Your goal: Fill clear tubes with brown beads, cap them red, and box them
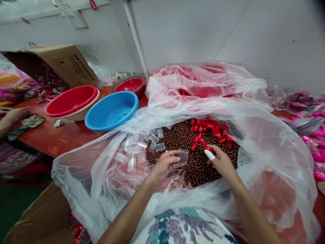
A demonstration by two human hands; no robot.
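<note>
My left hand [165, 166] pinches a small clear plastic case [183, 156] by its near side, above a bed of brown beads [175, 139]. My right hand [220, 159], with a white cover [209, 155] on its thumb, is closed on a small red plastic piece [208, 149]. Just beyond that hand, several more red plastic pieces [215, 128] lie in a loose pile on the beads. Left of the beads, several clear cases [133, 149] are scattered on the plastic sheet [101, 179]. The exact shape of the held red piece is partly hidden by my fingers.
A blue basin [111, 127] and a red basin [71, 101] stand at the left. Behind them is an open cardboard box [68, 64]. A plastic bag of red pieces [203, 81] sits at the back. Another person's hand [17, 113] rests at far left; pink items [318, 142] lie right.
</note>
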